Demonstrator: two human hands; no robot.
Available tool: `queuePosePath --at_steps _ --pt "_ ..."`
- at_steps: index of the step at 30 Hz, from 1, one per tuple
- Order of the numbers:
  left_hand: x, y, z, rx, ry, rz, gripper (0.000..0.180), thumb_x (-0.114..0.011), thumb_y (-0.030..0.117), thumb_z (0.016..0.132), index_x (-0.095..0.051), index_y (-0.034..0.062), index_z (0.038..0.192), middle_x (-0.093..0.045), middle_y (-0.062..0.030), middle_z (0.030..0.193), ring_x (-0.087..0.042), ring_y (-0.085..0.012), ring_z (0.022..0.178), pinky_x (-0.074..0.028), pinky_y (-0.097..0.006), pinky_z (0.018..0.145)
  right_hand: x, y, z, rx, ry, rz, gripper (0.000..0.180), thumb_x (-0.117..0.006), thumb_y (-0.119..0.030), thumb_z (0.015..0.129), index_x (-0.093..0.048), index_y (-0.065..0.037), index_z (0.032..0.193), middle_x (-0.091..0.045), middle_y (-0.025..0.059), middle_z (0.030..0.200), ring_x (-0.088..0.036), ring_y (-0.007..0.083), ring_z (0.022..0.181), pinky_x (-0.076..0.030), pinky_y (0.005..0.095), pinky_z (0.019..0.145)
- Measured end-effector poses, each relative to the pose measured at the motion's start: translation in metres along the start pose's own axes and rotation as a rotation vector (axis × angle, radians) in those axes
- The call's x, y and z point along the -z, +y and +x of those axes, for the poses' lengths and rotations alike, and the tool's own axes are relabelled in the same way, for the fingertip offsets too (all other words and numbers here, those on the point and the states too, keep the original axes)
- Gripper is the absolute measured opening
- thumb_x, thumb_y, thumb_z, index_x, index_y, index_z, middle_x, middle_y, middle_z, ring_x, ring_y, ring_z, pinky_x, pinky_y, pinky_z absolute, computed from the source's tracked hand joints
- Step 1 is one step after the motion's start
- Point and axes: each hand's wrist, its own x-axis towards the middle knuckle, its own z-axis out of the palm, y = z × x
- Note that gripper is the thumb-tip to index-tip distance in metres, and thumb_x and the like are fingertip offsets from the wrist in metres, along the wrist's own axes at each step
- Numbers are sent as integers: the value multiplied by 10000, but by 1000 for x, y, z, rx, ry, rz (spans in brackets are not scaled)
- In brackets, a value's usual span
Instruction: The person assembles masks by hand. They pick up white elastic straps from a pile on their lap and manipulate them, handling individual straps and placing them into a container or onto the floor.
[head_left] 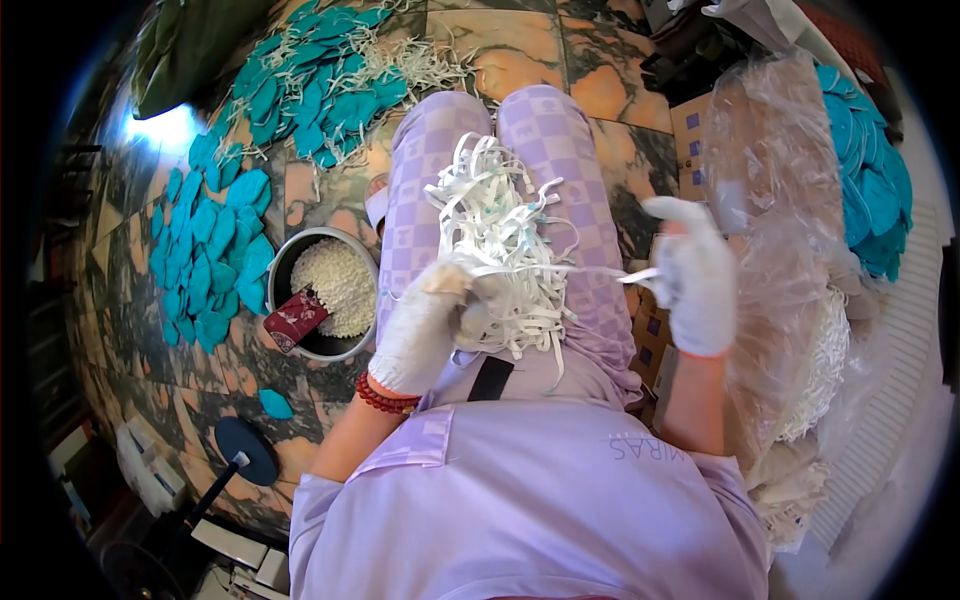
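A tangled heap of thin white straps (505, 230) lies across my lap, on the lilac checked trousers. My left hand (425, 325), in a white glove, is closed at the left side of the heap, its thumb and fingers pinching a strap. One white strap (590, 269) runs sideways over the heap toward my right hand. My right hand (695, 275), gloved in white too, is apart from the heap on the right. It grips a strap end between its lower fingers while its index finger points out to the left.
Teal leaf-shaped pieces (215, 255) cover the floor at left. More teal pieces (330, 95) lie beyond, mixed with white straps. A round pot (370, 262) of small white bits holds a dark red packet (295, 320). Clear plastic (755, 200) and another teal pile (870, 190) stand right.
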Motion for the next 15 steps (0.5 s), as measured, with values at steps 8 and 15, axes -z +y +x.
queuePosePath --at_steps 8,15 --pt "29 29 -10 -270 -159 -637 358 -461 369 1054 -536 65 881 -402 23 726 -300 -69 512 -263 -220 445 -35 50 23 -135 2 -316 382 -738 -215 838 -626 22 1116 -692 109 848 -668 163 750 -531 302 705" --pt "19 22 -7 -307 -189 -469 364 -447 377 1061 -497 76 861 -346 30 728 -298 -65 555 -278 -211 488 -57 46 22 13 -187 -821 280 -760 -214 824 -669 28 932 -657 113 728 -644 130 694 -505 293 656"
